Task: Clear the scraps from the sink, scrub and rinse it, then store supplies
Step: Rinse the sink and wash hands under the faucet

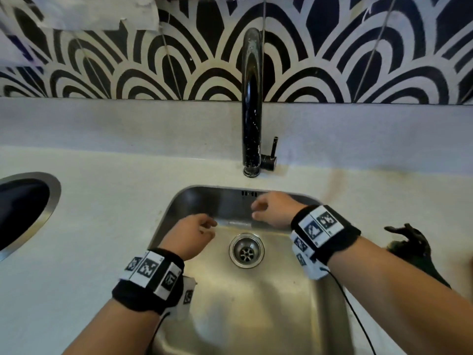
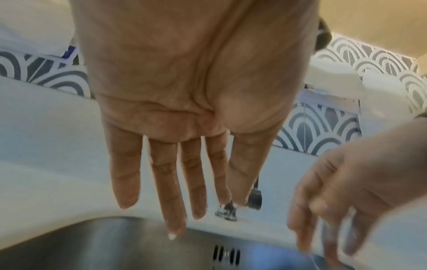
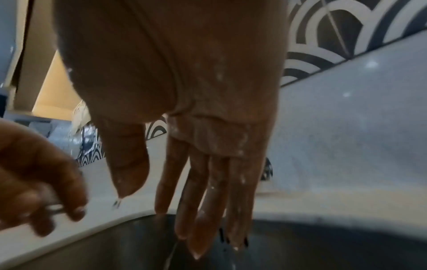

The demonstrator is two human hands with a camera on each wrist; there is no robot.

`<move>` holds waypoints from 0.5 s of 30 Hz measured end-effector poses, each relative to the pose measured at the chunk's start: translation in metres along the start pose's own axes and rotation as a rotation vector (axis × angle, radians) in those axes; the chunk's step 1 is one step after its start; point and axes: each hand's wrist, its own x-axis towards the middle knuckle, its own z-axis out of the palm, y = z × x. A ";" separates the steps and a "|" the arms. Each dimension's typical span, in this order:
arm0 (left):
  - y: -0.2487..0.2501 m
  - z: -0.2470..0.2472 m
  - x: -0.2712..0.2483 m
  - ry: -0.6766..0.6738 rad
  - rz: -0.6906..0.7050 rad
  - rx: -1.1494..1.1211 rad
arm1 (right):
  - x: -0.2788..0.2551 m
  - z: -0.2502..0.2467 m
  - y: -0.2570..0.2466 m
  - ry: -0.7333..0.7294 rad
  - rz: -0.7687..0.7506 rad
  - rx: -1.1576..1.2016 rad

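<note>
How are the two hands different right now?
The right hand reaches farther back, near the sink's overflow slots; the left hand hangs nearer, left of the drain. The right hand looks wetter, with drops on it. Both hold nothing, fingers loose, above the sink.

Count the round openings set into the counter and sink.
2. The steel-rimmed hole sits in the counter at far left, partly cut off by the frame; the drain lies in the sink floor, between the hands.
</note>
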 end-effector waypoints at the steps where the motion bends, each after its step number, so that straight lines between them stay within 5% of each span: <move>1: 0.001 -0.007 -0.001 0.019 0.026 -0.004 | -0.008 0.008 -0.002 -0.056 -0.014 -0.016; 4: 0.007 -0.027 -0.009 0.086 0.093 -0.049 | -0.028 0.016 -0.007 -0.015 -0.033 0.032; 9: 0.021 -0.029 -0.032 0.160 0.214 -0.071 | -0.058 0.028 -0.012 0.352 -0.005 0.274; 13: 0.021 0.001 -0.046 -0.210 0.230 0.247 | -0.075 0.064 -0.012 0.003 0.130 -0.061; 15: 0.021 0.007 -0.050 -0.264 0.240 0.308 | -0.083 0.072 -0.014 -0.001 0.169 -0.120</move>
